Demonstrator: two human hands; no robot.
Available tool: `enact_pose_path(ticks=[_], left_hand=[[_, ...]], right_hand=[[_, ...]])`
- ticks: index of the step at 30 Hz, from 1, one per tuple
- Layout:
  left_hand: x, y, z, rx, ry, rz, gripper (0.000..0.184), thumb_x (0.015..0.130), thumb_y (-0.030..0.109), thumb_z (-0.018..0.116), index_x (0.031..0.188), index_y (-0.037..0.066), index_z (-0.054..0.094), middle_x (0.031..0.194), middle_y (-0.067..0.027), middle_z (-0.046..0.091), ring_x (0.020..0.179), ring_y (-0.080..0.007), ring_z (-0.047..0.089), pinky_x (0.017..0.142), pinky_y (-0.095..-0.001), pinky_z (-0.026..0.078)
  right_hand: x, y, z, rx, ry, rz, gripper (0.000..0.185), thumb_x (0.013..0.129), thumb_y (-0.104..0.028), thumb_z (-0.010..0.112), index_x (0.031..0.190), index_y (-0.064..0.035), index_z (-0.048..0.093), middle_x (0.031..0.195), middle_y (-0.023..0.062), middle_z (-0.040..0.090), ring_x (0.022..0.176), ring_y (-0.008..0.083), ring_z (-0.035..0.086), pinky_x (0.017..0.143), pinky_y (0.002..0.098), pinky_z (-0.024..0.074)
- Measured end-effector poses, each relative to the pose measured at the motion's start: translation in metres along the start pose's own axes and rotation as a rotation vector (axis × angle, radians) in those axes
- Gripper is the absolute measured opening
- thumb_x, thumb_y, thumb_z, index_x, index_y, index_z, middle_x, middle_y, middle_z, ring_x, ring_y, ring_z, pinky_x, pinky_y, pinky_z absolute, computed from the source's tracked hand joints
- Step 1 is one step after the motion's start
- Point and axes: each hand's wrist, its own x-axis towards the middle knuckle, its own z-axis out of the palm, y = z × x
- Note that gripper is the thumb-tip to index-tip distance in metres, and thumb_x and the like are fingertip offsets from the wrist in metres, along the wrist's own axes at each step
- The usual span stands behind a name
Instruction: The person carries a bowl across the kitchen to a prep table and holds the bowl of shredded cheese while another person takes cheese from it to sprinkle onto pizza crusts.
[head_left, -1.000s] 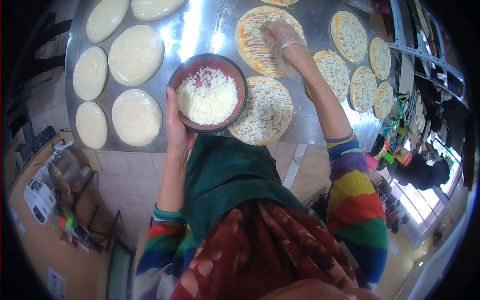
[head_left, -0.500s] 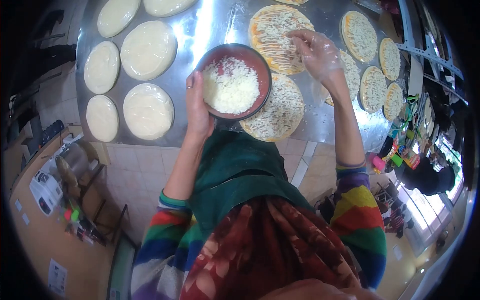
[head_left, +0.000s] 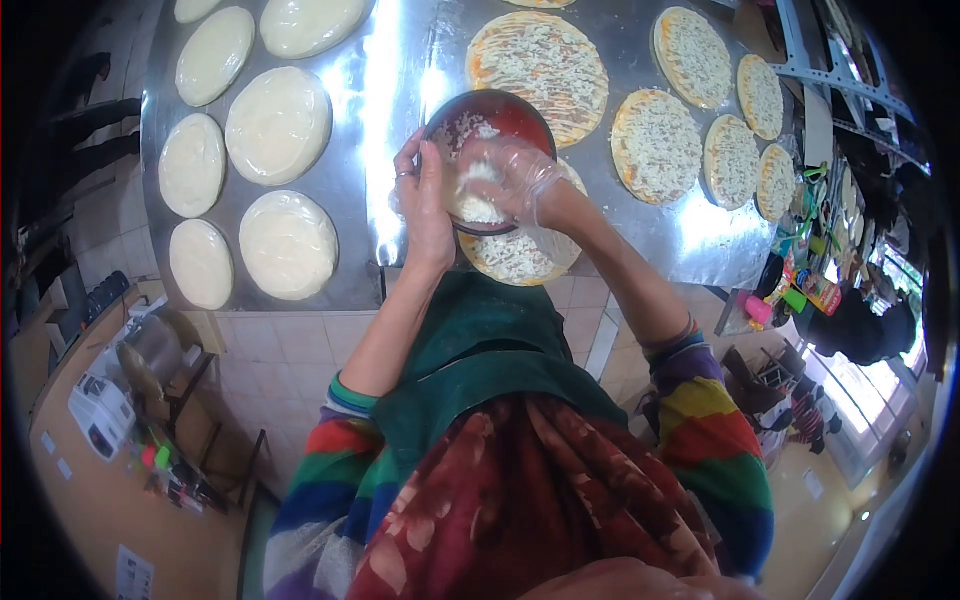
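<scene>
My left hand grips the left side of a dark-rimmed red bowl over the metal table. Inside the bowl is white crumbled topping. In a clear plastic glove, my right hand reaches into the bowl, its fingers bent in the topping; whether they hold any is hidden. Partly under the bowl lies a topped round. Just behind the bowl sits a larger round with orange and brown streaks and white crumbs.
Several plain pale dough rounds lie on the left of the metal table. More crumb-topped rounds are on the right. A blue-grey metal frame stands past the table's right side, near colourful packets.
My right hand has moved from above the large streaked round down into the bowl. The view has shifted a little, and more crumbs show on that round than a second ago.
</scene>
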Motion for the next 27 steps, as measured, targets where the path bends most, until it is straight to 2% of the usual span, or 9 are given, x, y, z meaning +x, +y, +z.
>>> enact_pose_path(ticks=[3, 7, 13, 15, 16, 19, 20, 23, 27], left_hand=[[0.006, 0.001, 0.003, 0.014, -0.004, -0.012, 0.057, 0.097, 0.042, 0.048, 0.132, -0.001, 0.036, 0.123, -0.0155, 0.045, 0.114, -0.0199, 0.044, 0.101, -0.0329, 0.034], [0.010, -0.005, 0.003, -0.081, -0.019, -0.106, 0.057, 0.096, 0.043, 0.049, 0.130, 0.000, 0.036, 0.121, -0.0133, 0.046, 0.113, -0.0184, 0.045, 0.100, -0.0320, 0.035], [0.019, -0.006, -0.004, -0.179, -0.034, -0.144, 0.057, 0.096, 0.044, 0.050, 0.129, 0.000, 0.034, 0.120, -0.0110, 0.046, 0.112, -0.0169, 0.046, 0.098, -0.0320, 0.039], [0.022, -0.009, -0.011, -0.170, -0.013, -0.141, 0.057, 0.096, 0.043, 0.050, 0.129, 0.000, 0.034, 0.120, -0.0110, 0.046, 0.112, -0.0170, 0.046, 0.098, -0.0317, 0.039], [0.022, -0.008, -0.012, -0.088, 0.021, -0.117, 0.054, 0.098, 0.047, 0.038, 0.128, 0.002, 0.044, 0.123, -0.0128, 0.054, 0.113, -0.0203, 0.055, 0.097, -0.0359, 0.044], [0.017, 0.002, -0.018, -0.219, -0.025, -0.129, 0.050, 0.098, 0.040, 0.046, 0.130, 0.002, 0.038, 0.125, -0.0118, 0.049, 0.116, -0.0187, 0.048, 0.100, -0.0345, 0.039], [0.017, 0.000, -0.023, -0.216, -0.025, -0.129, 0.048, 0.099, 0.040, 0.043, 0.129, 0.003, 0.039, 0.127, -0.0117, 0.049, 0.118, -0.0192, 0.048, 0.100, -0.0354, 0.040], [0.011, 0.010, -0.025, -0.200, -0.035, -0.118, 0.049, 0.099, 0.041, 0.041, 0.129, 0.003, 0.038, 0.126, -0.0121, 0.049, 0.118, -0.0195, 0.049, 0.100, -0.0355, 0.041], [0.004, 0.015, -0.027, -0.200, -0.031, -0.129, 0.051, 0.099, 0.043, 0.041, 0.129, 0.003, 0.036, 0.126, -0.0126, 0.049, 0.117, -0.0209, 0.050, 0.099, -0.0364, 0.043]], right_hand=[[0.000, 0.004, 0.012, -0.219, 0.284, -0.164, 0.029, 0.085, -0.026, 0.065, 0.110, -0.0128, 0.059, 0.109, 0.0176, 0.059, 0.105, 0.0372, 0.055, 0.092, 0.0430, 0.0429], [0.002, 0.005, -0.008, -0.084, 0.015, -0.084, 0.026, 0.087, -0.023, 0.065, 0.107, -0.0072, 0.061, 0.103, 0.0124, 0.063, 0.095, 0.0308, 0.061, 0.086, 0.0385, 0.0498], [-0.006, 0.008, -0.067, 0.696, 0.072, 0.047, 0.026, 0.086, -0.020, 0.068, 0.107, -0.0059, 0.063, 0.099, 0.0045, 0.066, 0.086, 0.0123, 0.062, 0.077, 0.0237, 0.0544], [-0.008, 0.025, -0.082, 0.580, 0.210, 0.096, 0.024, 0.086, -0.022, 0.068, 0.105, -0.0079, 0.065, 0.099, 0.0053, 0.064, 0.087, 0.0150, 0.061, 0.074, 0.0276, 0.0529], [-0.007, 0.032, -0.087, 0.520, 0.278, 0.120, 0.023, 0.086, -0.023, 0.068, 0.104, -0.0089, 0.065, 0.100, 0.0057, 0.063, 0.087, 0.0163, 0.061, 0.073, 0.0295, 0.0521], [0.004, 0.056, -0.091, -0.007, 0.363, 0.292, 0.019, 0.086, -0.018, 0.066, 0.104, -0.0110, 0.066, 0.099, 0.0071, 0.066, 0.088, 0.0190, 0.063, 0.081, 0.0321, 0.0507], [0.006, 0.079, -0.084, -0.055, 0.440, 0.153, 0.017, 0.086, -0.017, 0.064, 0.103, -0.0136, 0.067, 0.096, 0.0076, 0.066, 0.086, 0.0203, 0.063, 0.081, 0.0357, 0.0489], [0.009, 0.101, -0.081, -0.077, 0.521, 0.016, 0.015, 0.087, -0.017, 0.063, 0.101, -0.0124, 0.067, 0.094, 0.0084, 0.066, 0.084, 0.0193, 0.062, 0.078, 0.0334, 0.0493], [0.009, 0.115, -0.097, 0.061, 0.573, 0.130, 0.019, 0.087, -0.019, 0.064, 0.103, -0.0088, 0.067, 0.089, 0.0056, 0.066, 0.078, 0.0139, 0.058, 0.072, 0.0282, 0.0469]])
